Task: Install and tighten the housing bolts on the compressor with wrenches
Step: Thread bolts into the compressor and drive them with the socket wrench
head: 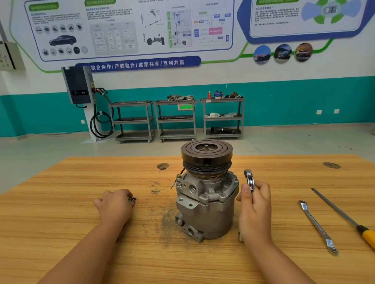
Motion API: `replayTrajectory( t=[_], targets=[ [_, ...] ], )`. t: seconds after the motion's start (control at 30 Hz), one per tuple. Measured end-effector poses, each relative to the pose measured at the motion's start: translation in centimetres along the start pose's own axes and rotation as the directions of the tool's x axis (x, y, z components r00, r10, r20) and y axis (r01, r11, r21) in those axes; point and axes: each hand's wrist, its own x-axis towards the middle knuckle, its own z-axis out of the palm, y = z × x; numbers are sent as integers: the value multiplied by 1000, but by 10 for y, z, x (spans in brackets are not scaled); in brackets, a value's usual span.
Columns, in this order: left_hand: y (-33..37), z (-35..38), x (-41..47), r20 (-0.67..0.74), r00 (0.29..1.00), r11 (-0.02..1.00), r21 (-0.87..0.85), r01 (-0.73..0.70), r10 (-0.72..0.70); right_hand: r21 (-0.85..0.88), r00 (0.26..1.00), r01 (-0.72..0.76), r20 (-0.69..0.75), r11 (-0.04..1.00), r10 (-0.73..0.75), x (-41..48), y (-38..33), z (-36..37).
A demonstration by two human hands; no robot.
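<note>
Head view: compressor [206, 197] stands upright, pulley up, on the table [66, 200]. The person's right hand [255, 212] grips a wrench [249, 180] just beside its housing; left hand [115, 206] pinches a small metal piece [132, 199], probably a bolt. Best threaded by fingers first, then the wrench seated squarely.

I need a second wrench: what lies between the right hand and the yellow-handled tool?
In the head view, a loose wrench lies between the right hand and the yellow-handled tool, touching neither.
</note>
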Motion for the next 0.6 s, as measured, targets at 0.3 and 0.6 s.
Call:
replayTrajectory(
  t=[0.3,0.6],
  targets=[
    [23,-25,-21,-72,997,787,-613,-68,29,-200,994,42,104,979,-22,9,5,-10],
    [69,-80,-105,-279,955,147,-945,-292,104,-358,967,-27,226,934,115,13,10,-10]
  ],
)
